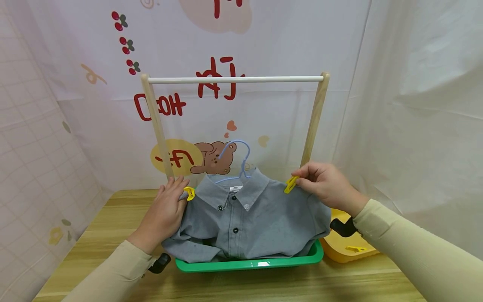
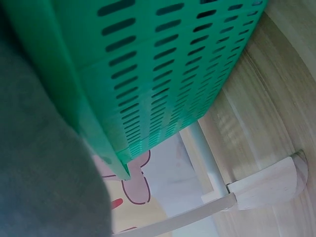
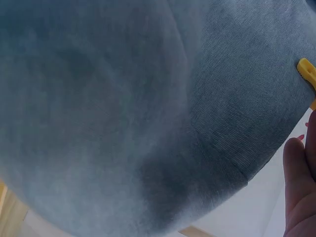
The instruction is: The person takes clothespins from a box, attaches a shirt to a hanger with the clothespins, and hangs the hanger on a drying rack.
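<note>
A grey button-up shirt (image 1: pixel 279 218) lies draped in a green basket (image 1: pixel 249 265), its collar toward the rack. A blue hanger (image 1: pixel 245 163) sits inside the shirt, its hook rising from the collar. My left hand (image 1: pixel 166 209) rests at the shirt's left-side shoulder, fingers fairly straight and thumb hidden. Close beside it, a yellow clothespin (image 1: pixel 190 193) is on the shoulder fabric. With thumb and fingers, my right hand (image 1: pixel 322 184) pinches another yellow clothespin (image 1: pixel 291 184) at the right-side shoulder. In the right wrist view, that clothespin (image 3: pixel 307 71) overlaps the cloth's edge.
Behind the basket stands a rack with wooden posts (image 1: pixel 315 121) and a white bar (image 1: pixel 234 79). To the right, partly under my right forearm, is a yellow tray (image 1: pixel 336 251) with a yellow clothespin (image 1: pixel 356 249) in it. A wooden table (image 1: pixel 113 222) carries everything.
</note>
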